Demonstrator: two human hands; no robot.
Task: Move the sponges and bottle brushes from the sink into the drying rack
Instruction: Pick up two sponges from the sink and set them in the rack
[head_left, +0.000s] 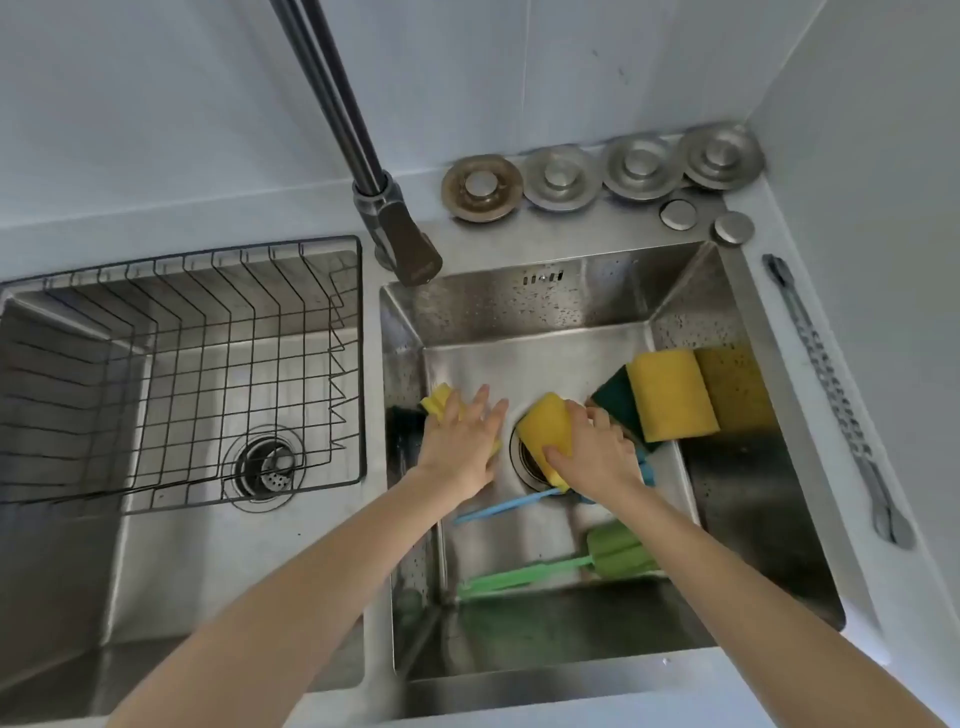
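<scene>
Left hand (462, 441): I'm pressing it flat, fingers spread, on a sponge (436, 402).
Right hand (597, 452): I'm gripping sponge 2 (545, 431) above the drain (524, 462).

The left hand (464, 441) covers most of a yellow sponge (435, 399), so only one corner shows. The right hand (597, 452) hides the head of the blue brush (511, 505). The tap (332, 109) is cut off by the top edge.
</scene>
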